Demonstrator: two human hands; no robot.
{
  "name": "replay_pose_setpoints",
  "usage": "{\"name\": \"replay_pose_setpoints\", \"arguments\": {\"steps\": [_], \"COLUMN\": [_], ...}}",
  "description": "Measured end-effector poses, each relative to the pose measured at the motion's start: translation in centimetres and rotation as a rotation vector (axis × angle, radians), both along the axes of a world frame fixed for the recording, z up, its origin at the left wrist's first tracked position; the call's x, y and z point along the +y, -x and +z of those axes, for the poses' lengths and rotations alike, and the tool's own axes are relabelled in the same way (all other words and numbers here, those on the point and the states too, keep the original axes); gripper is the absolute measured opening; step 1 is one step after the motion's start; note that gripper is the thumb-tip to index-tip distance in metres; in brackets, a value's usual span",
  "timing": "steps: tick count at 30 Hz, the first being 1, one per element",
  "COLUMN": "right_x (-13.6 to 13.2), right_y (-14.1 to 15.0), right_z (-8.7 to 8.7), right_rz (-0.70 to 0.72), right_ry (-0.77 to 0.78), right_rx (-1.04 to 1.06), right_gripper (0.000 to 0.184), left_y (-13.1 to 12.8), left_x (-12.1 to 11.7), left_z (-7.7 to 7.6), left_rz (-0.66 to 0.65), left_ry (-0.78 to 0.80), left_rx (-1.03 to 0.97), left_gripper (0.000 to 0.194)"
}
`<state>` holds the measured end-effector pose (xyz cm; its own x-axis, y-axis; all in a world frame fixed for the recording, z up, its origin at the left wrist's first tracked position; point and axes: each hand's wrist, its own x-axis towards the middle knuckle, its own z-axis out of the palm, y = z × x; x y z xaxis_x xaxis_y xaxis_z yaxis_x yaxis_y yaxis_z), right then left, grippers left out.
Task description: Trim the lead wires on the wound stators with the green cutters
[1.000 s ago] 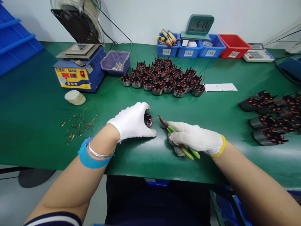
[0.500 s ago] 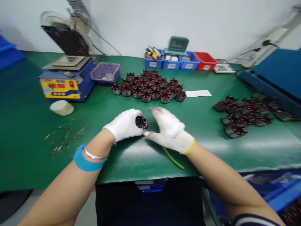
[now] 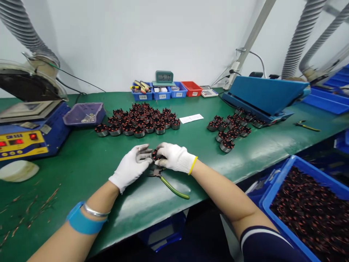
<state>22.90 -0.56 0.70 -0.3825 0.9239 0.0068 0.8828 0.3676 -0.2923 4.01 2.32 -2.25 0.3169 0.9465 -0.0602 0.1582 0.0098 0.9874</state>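
A small motor stator (image 3: 155, 155) with dark slots and copper windings sits between my two gloved hands, low over the green table. My right hand (image 3: 174, 157) has its fingers curled over the stator's right side and hides much of it. From the other side, the bent fingers and thumb of my left hand (image 3: 132, 165) meet the stator's left edge. Just below the hands, cutting pliers (image 3: 173, 187) with green handles lie on the table, jaws pointing left.
Behind the hands stands a large cluster of stators (image 3: 141, 122); a smaller group (image 3: 231, 129) is at right by a blue machine (image 3: 268, 94). Copper wire scraps (image 3: 31, 211) lie at left. A blue crate (image 3: 275, 193) of stators sits lower right. A purple tray (image 3: 84, 112) is at back left.
The view has swung to the right. My right hand, earlier spread open beside the stator, has closed over it. My left hand's grip looks looser, and the pliers show more fully.
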Motion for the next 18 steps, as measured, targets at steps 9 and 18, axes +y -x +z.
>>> {"name": "replay_pose_setpoints", "arguments": {"steps": [9, 18], "right_x": [-3.0, 0.6], "right_y": [-9.4, -19.2], "right_z": [-0.7, -2.9], "right_rz": [-0.742, -0.749], "right_ry": [-0.185, -0.358], "right_rx": [-0.242, -0.541], "right_gripper": [0.042, 0.048], "left_y": [1.4, 1.4], "left_x": [1.6, 1.2], "left_z": [-0.2, -0.3], "left_rz": [0.173, 0.081], "left_ry": [-0.048, -0.064], "left_rx": [0.019, 0.102], "left_gripper": [0.070, 0.070]}}
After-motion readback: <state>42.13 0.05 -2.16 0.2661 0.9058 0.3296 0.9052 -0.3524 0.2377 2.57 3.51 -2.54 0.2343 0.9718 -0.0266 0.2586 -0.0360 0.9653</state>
